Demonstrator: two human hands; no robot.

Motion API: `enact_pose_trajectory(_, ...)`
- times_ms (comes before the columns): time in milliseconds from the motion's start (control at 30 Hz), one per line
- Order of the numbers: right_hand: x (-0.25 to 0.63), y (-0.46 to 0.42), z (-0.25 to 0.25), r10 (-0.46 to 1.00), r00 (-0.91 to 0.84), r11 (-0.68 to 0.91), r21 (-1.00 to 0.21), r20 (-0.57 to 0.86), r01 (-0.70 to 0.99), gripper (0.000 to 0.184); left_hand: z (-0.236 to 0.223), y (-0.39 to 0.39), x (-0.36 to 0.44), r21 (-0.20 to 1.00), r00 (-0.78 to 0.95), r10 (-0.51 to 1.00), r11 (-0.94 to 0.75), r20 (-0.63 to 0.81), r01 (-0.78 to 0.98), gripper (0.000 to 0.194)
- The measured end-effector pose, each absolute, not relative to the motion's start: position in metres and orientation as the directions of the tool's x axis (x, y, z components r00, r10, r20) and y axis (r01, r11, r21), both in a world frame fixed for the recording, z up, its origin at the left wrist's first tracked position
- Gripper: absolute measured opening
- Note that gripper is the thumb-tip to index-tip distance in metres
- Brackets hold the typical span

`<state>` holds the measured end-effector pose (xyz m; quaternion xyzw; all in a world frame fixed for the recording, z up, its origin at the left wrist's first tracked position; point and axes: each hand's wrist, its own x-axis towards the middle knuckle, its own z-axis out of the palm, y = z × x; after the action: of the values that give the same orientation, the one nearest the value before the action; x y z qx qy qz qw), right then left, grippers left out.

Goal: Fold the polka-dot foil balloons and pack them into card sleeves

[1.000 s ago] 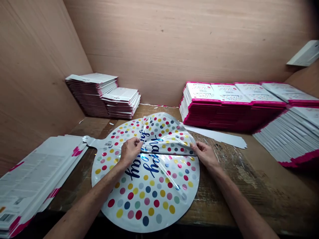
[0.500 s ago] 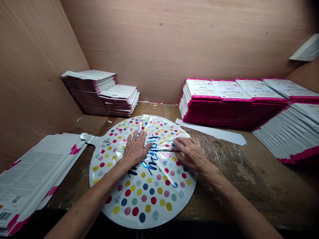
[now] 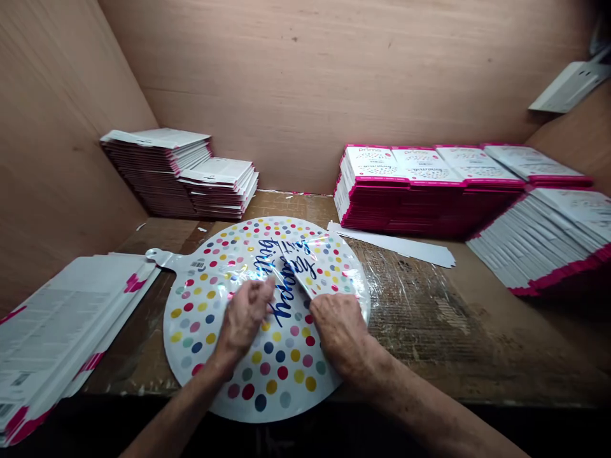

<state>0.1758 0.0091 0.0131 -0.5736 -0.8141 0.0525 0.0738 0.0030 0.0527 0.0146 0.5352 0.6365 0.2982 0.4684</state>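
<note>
A round foil balloon [image 3: 267, 375] lies flat on a worn brown tabletop [image 3: 429, 324], close to the person, with its short tab [image 3: 160, 257] pointing left. The balloon is white with bright polka dots in red, yellow, blue, green and pink, and has dark blue script across its middle. A crumpled, shiny clear plastic film [image 3: 329, 264] lies over its upper half.

The left hand [image 3: 243, 318] and right hand [image 3: 341, 331] rest side by side on the balloon's centre. On both hands the fingers [image 3: 262, 292] are curled and held close together against the film; whether they are pinching it cannot be told.

A long pile of white packets with pink marks [image 3: 71, 318] sits just left of the balloon. Stacks of packets with pink edges stand farther back on the left [image 3: 155, 168] and on the right [image 3: 420, 191], with a white paper strip [image 3: 396, 247] just in front of the right stacks. Wooden walls [image 3: 334, 83] surround the tabletop.
</note>
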Motion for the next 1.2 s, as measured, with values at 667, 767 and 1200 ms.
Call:
enact_pose_trajectory(667,0.210,0.011,0.001,0.751,-0.639,0.646,-0.379,0.164,0.662,0.036,-0.014,0.006,-0.083,0.539,0.438,0.861,-0.505,0.260,0.674,0.054)
enact_pose_trajectory(767,0.204,0.027,0.007,0.887,-0.458,0.420,-0.523,0.062,0.742,0.028,-0.016,0.010,-0.080,0.569,0.379,0.900,-0.430,0.213,0.701,0.045)
enact_pose_trajectory(1200,0.126,0.035,-0.009,0.775,-0.447,0.533,-0.084,0.447,0.842,0.042,0.003,0.057,-0.046,0.649,-0.155,0.974,0.224,-0.162,0.727,0.030)
